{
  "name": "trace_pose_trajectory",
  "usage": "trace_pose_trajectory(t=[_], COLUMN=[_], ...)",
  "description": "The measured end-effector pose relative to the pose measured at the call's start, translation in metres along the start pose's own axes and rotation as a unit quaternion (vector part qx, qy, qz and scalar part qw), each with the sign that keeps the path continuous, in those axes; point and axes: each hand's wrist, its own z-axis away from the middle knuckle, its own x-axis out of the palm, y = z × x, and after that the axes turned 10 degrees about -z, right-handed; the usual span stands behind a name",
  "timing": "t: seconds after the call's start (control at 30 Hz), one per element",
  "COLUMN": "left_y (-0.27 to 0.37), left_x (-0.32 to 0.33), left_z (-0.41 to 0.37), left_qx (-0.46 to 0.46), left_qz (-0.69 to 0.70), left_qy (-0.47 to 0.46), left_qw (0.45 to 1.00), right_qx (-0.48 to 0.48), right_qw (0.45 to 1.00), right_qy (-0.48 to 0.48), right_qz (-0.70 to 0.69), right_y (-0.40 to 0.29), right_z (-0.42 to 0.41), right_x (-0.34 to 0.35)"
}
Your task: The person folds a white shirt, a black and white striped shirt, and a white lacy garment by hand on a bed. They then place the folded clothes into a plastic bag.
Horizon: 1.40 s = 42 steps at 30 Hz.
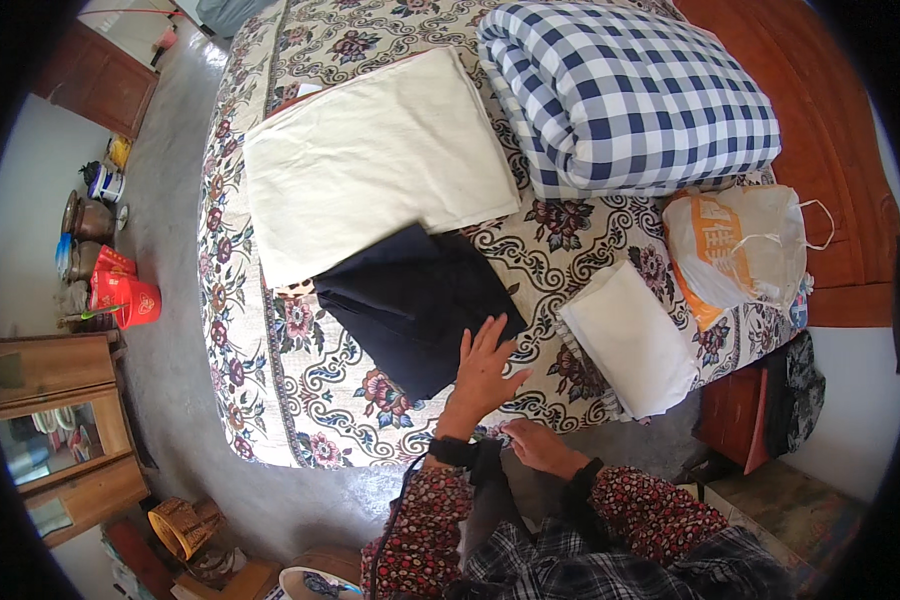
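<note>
My left hand point(487, 369) is spread, fingers apart, at the near right edge of a folded dark navy cloth point(412, 300). Whether its fingertips press on the cloth or hover just above, I cannot tell. My right hand point(541, 448) is lower, by the near edge of the bed, its fingers bent and partly hidden. Under the dark cloth's far side lies a large folded cream cloth point(382, 157). A smaller folded white cloth point(630, 341) rests to the right of my hands. All of these lie on a floral bedspread point(562, 225).
A rolled blue-and-white checked quilt point(637, 97) fills the far right of the bed. Before the wooden headboard point(802, 112) slumps a plastic bag point(742, 247) bearing writing. On the floor at left stand a red bucket point(139, 304) and a wooden cabinet point(60, 427); a yellow basket point(180, 529) is nearer.
</note>
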Motion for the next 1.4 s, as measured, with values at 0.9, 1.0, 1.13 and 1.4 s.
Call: trace_pose_trajectory(t=[0.9, 1.0, 1.13, 1.4], left_y=[-0.127, -0.118, -0.126, -0.119], left_x=[0.028, 0.037, 0.035, 0.019], left_z=[0.127, 0.124, 0.121, 0.132], left_qx=[-0.465, -0.412, -0.386, -0.452], left_qz=[0.369, 0.213, 0.255, 0.477], left_qy=[0.149, 0.121, 0.153, 0.107], left_qw=[0.791, 0.877, 0.873, 0.746], right_qx=[-0.139, -0.178, -0.205, -0.138], right_qw=[0.963, 0.941, 0.936, 0.928], right_qy=[0.060, 0.040, 0.078, -0.028], right_qz=[0.224, 0.286, 0.275, 0.344], right_y=[0.024, 0.026, 0.027, 0.039], right_z=[-0.174, -0.188, -0.202, -0.146], right_x=[-0.081, -0.085, -0.096, -0.100])
